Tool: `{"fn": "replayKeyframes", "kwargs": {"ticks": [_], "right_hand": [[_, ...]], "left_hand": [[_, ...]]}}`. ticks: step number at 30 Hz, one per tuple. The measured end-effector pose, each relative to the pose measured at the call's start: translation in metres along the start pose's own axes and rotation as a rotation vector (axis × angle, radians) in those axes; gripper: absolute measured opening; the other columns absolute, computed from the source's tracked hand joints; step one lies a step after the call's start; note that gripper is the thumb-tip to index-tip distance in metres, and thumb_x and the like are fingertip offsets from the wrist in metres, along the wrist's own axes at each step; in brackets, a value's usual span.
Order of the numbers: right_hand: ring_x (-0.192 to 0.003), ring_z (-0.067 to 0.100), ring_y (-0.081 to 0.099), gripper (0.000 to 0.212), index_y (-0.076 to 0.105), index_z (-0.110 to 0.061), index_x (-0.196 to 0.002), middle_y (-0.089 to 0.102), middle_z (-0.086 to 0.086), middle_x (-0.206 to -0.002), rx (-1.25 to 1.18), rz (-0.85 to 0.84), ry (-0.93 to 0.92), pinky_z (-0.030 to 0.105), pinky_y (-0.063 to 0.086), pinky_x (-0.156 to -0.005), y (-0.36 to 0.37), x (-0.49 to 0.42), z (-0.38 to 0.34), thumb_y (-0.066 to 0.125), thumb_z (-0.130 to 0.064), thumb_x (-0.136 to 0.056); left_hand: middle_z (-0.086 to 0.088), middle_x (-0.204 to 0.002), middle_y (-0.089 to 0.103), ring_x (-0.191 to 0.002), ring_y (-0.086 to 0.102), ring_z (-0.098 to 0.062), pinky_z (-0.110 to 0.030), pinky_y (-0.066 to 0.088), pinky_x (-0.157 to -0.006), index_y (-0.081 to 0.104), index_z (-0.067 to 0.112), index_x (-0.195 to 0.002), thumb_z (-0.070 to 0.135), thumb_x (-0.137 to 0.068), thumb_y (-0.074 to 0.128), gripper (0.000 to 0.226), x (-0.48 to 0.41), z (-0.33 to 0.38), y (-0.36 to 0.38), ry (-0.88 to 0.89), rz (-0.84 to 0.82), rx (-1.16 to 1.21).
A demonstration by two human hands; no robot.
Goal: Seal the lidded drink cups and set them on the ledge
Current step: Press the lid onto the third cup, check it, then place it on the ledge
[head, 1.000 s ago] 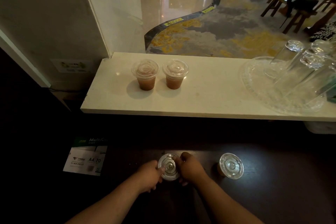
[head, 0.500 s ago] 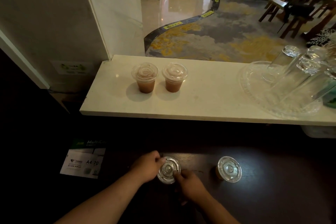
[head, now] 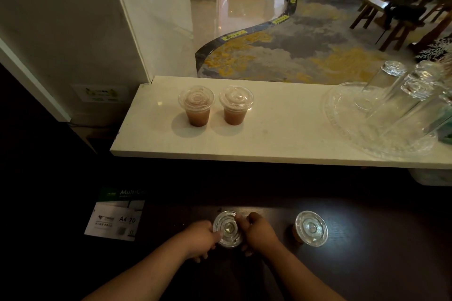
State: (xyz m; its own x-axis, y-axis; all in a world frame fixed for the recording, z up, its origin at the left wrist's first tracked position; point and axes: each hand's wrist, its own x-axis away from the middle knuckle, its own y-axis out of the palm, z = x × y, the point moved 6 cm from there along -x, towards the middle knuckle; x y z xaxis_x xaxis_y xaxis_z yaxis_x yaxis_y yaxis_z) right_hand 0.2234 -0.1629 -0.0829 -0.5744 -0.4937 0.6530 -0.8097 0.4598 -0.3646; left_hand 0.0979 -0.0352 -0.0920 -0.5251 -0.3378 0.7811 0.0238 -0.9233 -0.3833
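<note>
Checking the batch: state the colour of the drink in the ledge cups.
Reddish brown, in both ledge cups; head view.

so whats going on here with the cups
A person is working at a dark counter, with both hands on one lidded cup: the left hand and right hand grip its clear lid from either side, apparently pressing it shut. Another lidded cup waits on the counter to the right, untouched. Two sealed cups of brown drink already stand side by side on the pale ledge, so it looks about halfway done.
</note>
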Motion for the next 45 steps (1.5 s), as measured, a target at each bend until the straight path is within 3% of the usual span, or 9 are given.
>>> {"fn": "replayKeyframes", "kwargs": {"ticks": [8, 17, 23, 28, 31, 35, 38, 40, 45], "right_hand": [[-0.050, 0.018, 0.066, 0.035, 0.061, -0.012, -0.103, 0.070, 0.007, -0.073, -0.099, -0.056, 0.038, 0.034, 0.057, -0.050, 0.010, 0.017, 0.028, 0.052, -0.046, -0.103], [-0.042, 0.012, 0.063, 0.023, 0.052, -0.020, -0.109, 0.069, 0.001, -0.079, 0.112, -0.047, -0.012, 0.027, 0.054, -0.040, 0.001, -0.007, -0.008, 0.050, -0.042, -0.105], [-0.043, 0.012, 0.063, 0.035, 0.053, -0.016, -0.120, 0.070, 0.002, -0.078, 0.069, -0.061, 0.015, 0.028, 0.054, -0.041, 0.002, -0.012, -0.004, 0.054, -0.046, -0.103], [-0.051, 0.016, 0.067, 0.040, 0.057, -0.011, -0.114, 0.075, 0.007, -0.085, -0.102, -0.054, 0.036, 0.031, 0.057, -0.049, 0.003, -0.005, 0.012, 0.046, -0.049, -0.105], [-0.059, 0.025, 0.070, 0.046, 0.060, -0.011, -0.117, 0.074, 0.012, -0.089, -0.260, -0.067, 0.120, 0.033, 0.058, -0.053, 0.004, 0.000, 0.026, 0.035, -0.048, -0.108], [-0.054, 0.022, 0.072, 0.058, 0.069, 0.002, -0.106, 0.074, 0.015, -0.074, -0.491, -0.043, 0.216, 0.027, 0.055, -0.047, 0.000, 0.003, 0.046, 0.032, -0.042, -0.111], [-0.093, 0.033, 0.077, 0.068, 0.067, -0.004, -0.124, 0.078, 0.020, -0.105, -0.763, -0.127, 0.305, 0.039, 0.063, -0.078, 0.012, 0.004, 0.055, 0.027, -0.057, -0.107], [-0.116, 0.038, 0.070, 0.074, 0.064, -0.007, -0.130, 0.074, 0.021, -0.121, -0.887, -0.165, 0.344, 0.051, 0.052, -0.105, 0.019, 0.002, 0.058, 0.023, -0.063, -0.104], [-0.139, 0.046, 0.049, 0.077, 0.066, -0.005, -0.129, 0.058, 0.032, -0.140, -0.993, -0.195, 0.362, 0.055, 0.033, -0.121, 0.017, -0.002, 0.062, 0.028, -0.066, -0.102]], "left_hand": [[0.006, -0.086, 0.067, -0.080, 0.065, -0.017, -0.029, 0.050, -0.071, 0.057, 0.027, -0.085, 0.054, -0.097, 0.061, 0.030, -0.014, 0.024, -0.030, 0.105, 0.298, -0.109], [0.000, -0.086, 0.067, -0.058, 0.055, -0.011, -0.022, 0.043, -0.051, 0.052, 0.027, -0.091, 0.042, -0.106, 0.050, 0.022, -0.002, -0.001, -0.002, 0.040, 0.104, -0.026], [0.001, -0.088, 0.066, -0.063, 0.059, -0.012, -0.029, 0.051, -0.058, 0.051, 0.028, -0.095, 0.043, -0.105, 0.052, 0.018, 0.003, 0.004, -0.006, 0.027, 0.086, -0.046], [0.010, -0.126, 0.061, -0.108, 0.065, -0.015, -0.032, 0.055, -0.087, 0.053, 0.036, -0.126, 0.047, -0.084, 0.070, 0.047, 0.016, 0.023, -0.021, 0.141, 0.342, -0.117], [0.008, -0.162, 0.037, -0.145, 0.039, -0.019, -0.031, 0.038, -0.114, 0.043, 0.035, -0.151, 0.061, -0.088, 0.060, 0.070, 0.020, 0.056, -0.006, 0.386, 0.433, -0.394], [0.004, -0.176, 0.009, -0.161, 0.009, -0.024, -0.050, 0.010, -0.131, 0.028, 0.037, -0.161, 0.070, -0.094, 0.039, 0.075, 0.005, 0.077, 0.026, 0.470, 0.327, -0.677], [0.002, -0.176, 0.007, -0.161, 0.006, -0.026, -0.055, 0.003, -0.130, 0.028, 0.035, -0.161, 0.069, -0.097, 0.034, 0.073, -0.003, 0.077, 0.036, 0.439, 0.315, -0.781], [0.002, -0.175, 0.012, -0.160, 0.011, -0.026, -0.054, 0.008, -0.129, 0.032, 0.035, -0.159, 0.066, -0.099, 0.032, 0.068, -0.005, 0.076, 0.038, 0.423, 0.350, -0.807], [0.000, -0.173, 0.020, -0.156, 0.021, -0.028, -0.050, 0.022, -0.125, 0.039, 0.030, -0.155, 0.060, -0.102, 0.030, 0.062, -0.004, 0.081, 0.039, 0.422, 0.378, -0.860]]}}
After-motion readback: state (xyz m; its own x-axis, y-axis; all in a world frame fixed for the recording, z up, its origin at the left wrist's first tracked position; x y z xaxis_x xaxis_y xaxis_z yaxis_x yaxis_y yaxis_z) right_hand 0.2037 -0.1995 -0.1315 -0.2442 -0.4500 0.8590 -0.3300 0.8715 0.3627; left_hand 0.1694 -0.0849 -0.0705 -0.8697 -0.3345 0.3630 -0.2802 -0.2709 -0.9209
